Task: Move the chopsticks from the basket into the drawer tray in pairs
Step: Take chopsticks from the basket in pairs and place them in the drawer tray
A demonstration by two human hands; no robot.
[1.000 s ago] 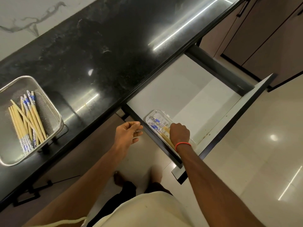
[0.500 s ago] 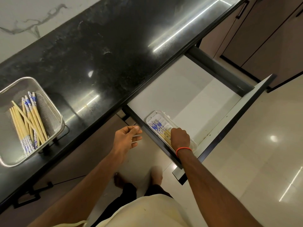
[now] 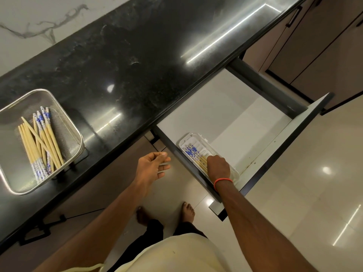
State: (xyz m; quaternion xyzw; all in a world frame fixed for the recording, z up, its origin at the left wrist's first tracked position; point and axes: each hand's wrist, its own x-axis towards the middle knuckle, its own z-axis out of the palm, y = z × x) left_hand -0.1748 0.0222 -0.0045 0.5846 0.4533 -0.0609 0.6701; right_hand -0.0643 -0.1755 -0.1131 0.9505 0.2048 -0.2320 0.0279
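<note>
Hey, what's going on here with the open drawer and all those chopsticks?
A person is putting chopsticks away. Their right hand is down in the white tray inside the open drawer, fingers curled on the plain ends of the ones lying there. The left hand hangs open and empty before the black counter, where another bundle waits in the mesh basket.

Black polished stone desk: rectangular steel mesh basket at its left end, holding a loose heap of bamboo chopsticks with blue-and-white tops. Open white-lined drawer: clear plastic tray in its near left corner, row of matching chopsticks inside. Right hand, red wristband, curled over their plain ends. Left hand slack, holding nothing, beside the drawer.
</note>
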